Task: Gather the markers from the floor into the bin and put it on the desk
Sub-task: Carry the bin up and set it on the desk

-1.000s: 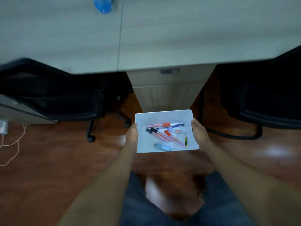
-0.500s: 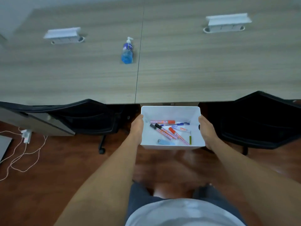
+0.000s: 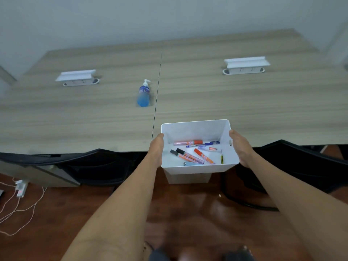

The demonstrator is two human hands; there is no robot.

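A white plastic bin (image 3: 195,129) is held in the air at the desk's front edge, its far half over the wooden desk (image 3: 244,110). My left hand (image 3: 156,149) grips its left wall and my right hand (image 3: 240,147) grips its right wall. Inside lie several markers (image 3: 204,156) with orange and black caps, a blue pen (image 3: 203,144), a small yellow-green pencil and a pale blue object near the front wall.
A blue pump bottle (image 3: 143,95) stands mid-desk beside the seam. Two white socket boxes (image 3: 76,77) (image 3: 244,65) sit farther back. Black chairs (image 3: 94,166) (image 3: 293,162) flank a drawer unit below the bin. White cables and a charger (image 3: 20,189) lie on the floor at left.
The bin has risen from near the floor to desk height, still held in both hands. The view has lifted from under the desk to show the whole desktop and wall.
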